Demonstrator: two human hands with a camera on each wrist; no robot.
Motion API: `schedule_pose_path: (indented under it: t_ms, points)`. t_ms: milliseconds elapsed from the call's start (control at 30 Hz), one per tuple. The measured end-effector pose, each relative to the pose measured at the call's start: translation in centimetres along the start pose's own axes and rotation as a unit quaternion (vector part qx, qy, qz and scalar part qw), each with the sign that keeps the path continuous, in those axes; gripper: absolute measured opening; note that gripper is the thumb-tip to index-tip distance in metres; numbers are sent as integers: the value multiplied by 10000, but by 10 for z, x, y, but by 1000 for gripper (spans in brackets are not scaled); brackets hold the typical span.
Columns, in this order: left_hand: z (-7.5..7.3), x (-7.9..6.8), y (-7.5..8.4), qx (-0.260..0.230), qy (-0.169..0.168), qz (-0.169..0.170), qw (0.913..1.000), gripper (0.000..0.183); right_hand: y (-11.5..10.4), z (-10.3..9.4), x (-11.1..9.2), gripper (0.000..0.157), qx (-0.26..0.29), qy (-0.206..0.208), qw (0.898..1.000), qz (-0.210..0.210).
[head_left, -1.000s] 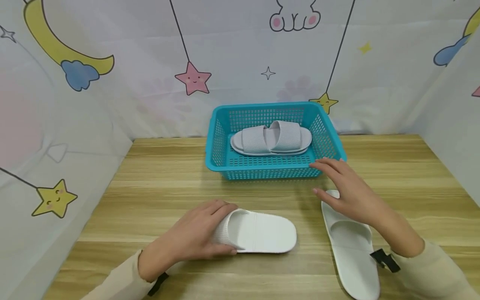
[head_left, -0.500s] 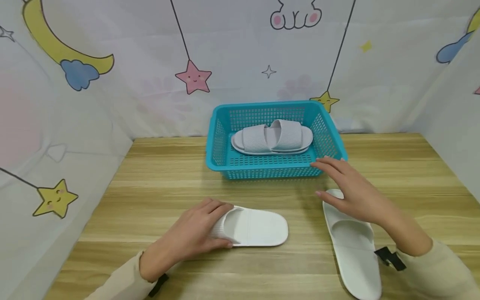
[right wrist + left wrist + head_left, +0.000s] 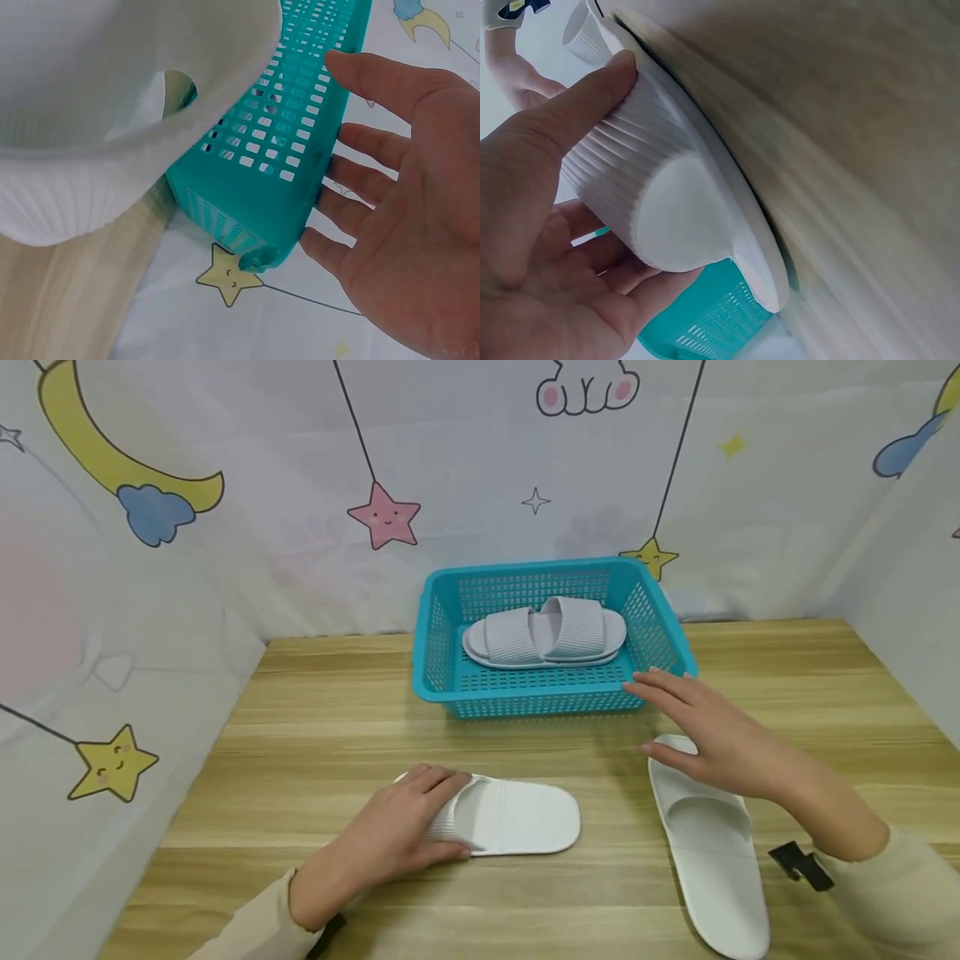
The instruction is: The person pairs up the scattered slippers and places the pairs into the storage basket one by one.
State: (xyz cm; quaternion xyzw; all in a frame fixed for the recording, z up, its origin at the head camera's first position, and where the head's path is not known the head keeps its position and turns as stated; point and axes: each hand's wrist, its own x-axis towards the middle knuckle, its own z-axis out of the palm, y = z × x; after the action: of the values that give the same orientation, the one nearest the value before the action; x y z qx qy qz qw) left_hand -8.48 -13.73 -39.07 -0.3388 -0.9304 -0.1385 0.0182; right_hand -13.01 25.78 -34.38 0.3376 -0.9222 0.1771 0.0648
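My left hand (image 3: 382, 831) grips a white slipper (image 3: 536, 817) by its ribbed strap, the thumb on my side and the fingers round the far side. That slipper lies sole down on the table (image 3: 300, 718) in front of me, its heel pointing right; I cannot tell whether all of the sole touches the wood.

My right hand (image 3: 720, 739) holds nothing. Its fingers are spread wide, the thumb well apart from them, beside the right front corner of the blue basket (image 3: 525, 694). Whether a fingertip touches the rim, I cannot tell. Under this hand a second slipper (image 3: 720, 877), also white, lies on the table, its toe towards the basket and its heel towards me.

Inside the basket, a pale grey pair (image 3: 510, 639) lies crosswise on the bottom, soles overlapping and ribbed straps side by side. The basket stands at the back of the table, before a white cloth (image 3: 465, 443) printed with stars and a moon. A black band (image 3: 801, 865) shows by my right sleeve (image 3: 892, 893).
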Motion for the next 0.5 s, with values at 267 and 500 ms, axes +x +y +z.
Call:
schedule_pose_path:
  t_ms: [267,500]
  points:
    - [3,-1,1,-150,-121,-96,9998,80,-4,-8,-3,71,-446,152,9981,-398]
    - [2,-1,0,-177,-138,-169,9996,79,-16,-16,-7,54,-1161,396,9878,-964]
